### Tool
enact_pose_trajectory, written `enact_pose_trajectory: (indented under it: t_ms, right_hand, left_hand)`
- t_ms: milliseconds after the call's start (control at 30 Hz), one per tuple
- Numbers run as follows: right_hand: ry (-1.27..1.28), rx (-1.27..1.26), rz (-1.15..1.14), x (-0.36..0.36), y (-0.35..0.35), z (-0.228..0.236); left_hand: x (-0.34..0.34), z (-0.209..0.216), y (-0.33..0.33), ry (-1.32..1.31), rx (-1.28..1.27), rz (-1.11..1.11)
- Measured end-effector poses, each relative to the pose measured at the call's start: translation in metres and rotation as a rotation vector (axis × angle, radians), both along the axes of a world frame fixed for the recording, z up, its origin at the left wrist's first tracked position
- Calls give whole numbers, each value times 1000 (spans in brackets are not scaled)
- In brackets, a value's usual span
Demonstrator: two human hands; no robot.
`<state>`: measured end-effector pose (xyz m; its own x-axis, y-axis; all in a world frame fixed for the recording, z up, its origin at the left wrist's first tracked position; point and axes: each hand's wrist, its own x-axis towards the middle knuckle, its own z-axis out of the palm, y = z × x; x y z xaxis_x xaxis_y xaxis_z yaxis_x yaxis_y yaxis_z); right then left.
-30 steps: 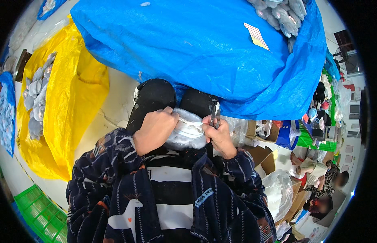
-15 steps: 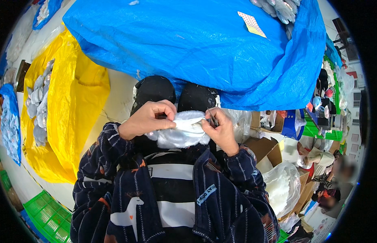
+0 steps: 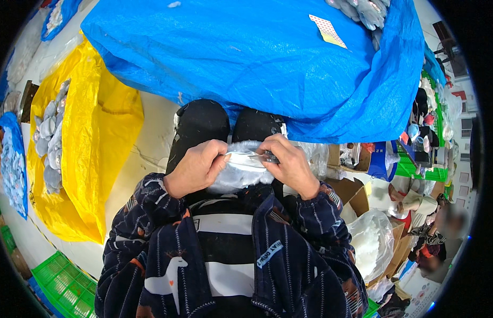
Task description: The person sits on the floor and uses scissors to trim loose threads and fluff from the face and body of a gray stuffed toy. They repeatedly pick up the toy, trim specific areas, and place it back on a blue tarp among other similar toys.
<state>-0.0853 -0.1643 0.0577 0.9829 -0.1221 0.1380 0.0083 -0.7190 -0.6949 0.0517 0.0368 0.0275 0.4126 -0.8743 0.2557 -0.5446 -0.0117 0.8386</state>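
Observation:
A fluffy pale grey plush piece [image 3: 237, 177] with a white opening or seam lies over my lap, in front of my knees. My left hand [image 3: 200, 165] pinches the left end of the white edge between thumb and fingers. At the other end, my right hand [image 3: 290, 163] is closed round a small, pointed metal tool [image 3: 269, 156], which looks like thread snips. The tool's tip lies along the white edge, and its rear is hidden in the palm. My right fingertips are close against the plush.
A large blue sack [image 3: 246, 69] spreads beyond my knees, with grey plush pieces [image 3: 366, 11] at its far right. To the left stands a yellow sack [image 3: 116, 127] holding similar pieces. Cardboard boxes [image 3: 352, 193], a clear bag of white stuffing [image 3: 371, 244] and another person [image 3: 429, 238] are at right.
My left hand has shifted slightly right and turned more over the plush. My right hand has rolled inward, and the metal tool now points left along the white edge.

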Motion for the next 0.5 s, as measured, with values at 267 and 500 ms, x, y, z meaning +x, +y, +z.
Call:
enact_pose_trajectory:
  t_ms: [267, 500]
  right_hand:
    - [-56, 654, -382, -1, 16, -27]
    - [1, 865, -519, 0, 1, -46]
  left_hand:
    - [-1, -14, -6, 567, -53, 75]
    - [-4, -16, 2, 562, 59, -117]
